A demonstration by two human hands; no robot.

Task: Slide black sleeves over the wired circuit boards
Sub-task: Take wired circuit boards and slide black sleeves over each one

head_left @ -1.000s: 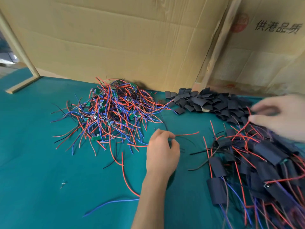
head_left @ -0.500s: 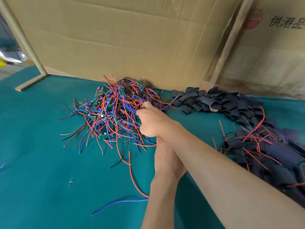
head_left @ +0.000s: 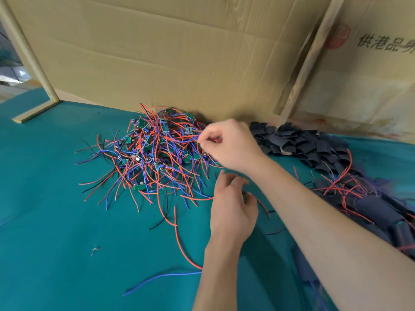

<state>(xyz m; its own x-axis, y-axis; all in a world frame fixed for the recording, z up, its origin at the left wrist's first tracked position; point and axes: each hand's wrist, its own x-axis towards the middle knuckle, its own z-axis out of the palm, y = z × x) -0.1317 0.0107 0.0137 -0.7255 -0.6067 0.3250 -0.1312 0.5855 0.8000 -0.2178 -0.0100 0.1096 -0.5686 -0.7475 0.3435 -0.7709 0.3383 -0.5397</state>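
A tangled heap of small green circuit boards with red, blue and black wires (head_left: 155, 153) lies on the teal cloth. My right hand (head_left: 229, 144) reaches across to the heap's right edge, fingers pinched on red and blue wires there. My left hand (head_left: 231, 207) rests on the cloth just below it, fingers loosely curled; what it holds, if anything, is hidden. A pile of empty black sleeves (head_left: 301, 142) lies behind my right arm. Boards with sleeves on them (head_left: 370, 205) are heaped at the right.
A cardboard wall (head_left: 179, 52) with a wooden strut (head_left: 307, 61) stands close behind the piles. Loose red wire (head_left: 179, 241) and blue wire (head_left: 161, 278) lie on the teal cloth (head_left: 56, 221) near my left forearm. A wooden frame foot (head_left: 36, 111) sits far left.
My right hand swung from the sleeved pile at right over to the wire heap and pinched wires there. My left hand stayed on the cloth, its fingers uncurling a little.
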